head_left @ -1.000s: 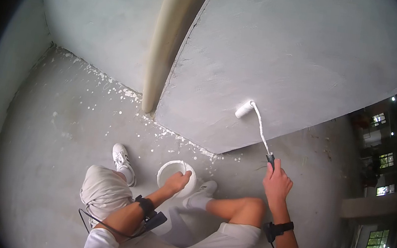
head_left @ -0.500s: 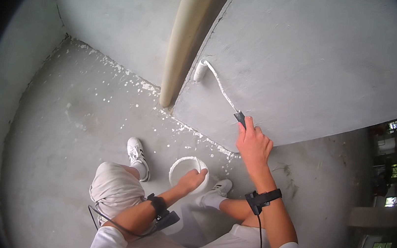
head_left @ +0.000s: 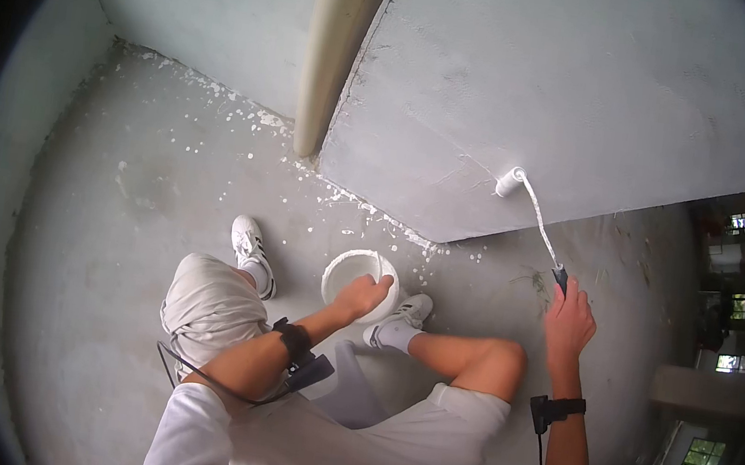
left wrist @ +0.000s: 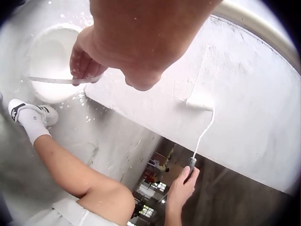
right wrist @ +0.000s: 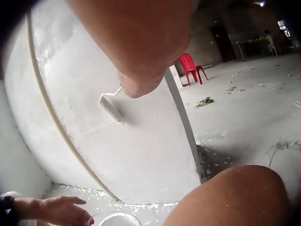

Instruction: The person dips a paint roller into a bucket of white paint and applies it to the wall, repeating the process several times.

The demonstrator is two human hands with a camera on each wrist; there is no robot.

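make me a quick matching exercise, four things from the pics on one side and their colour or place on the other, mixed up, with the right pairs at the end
Things:
1. paint roller
2. bucket
3. pipe
4. chair

Colour or place:
A. red, standing beyond the wall
B. touching the wall, held in the right hand
C. beige, running up beside the wall
D. white inside, its handle held in the left hand

Right pairs: 1-B, 2-D, 3-C, 4-A
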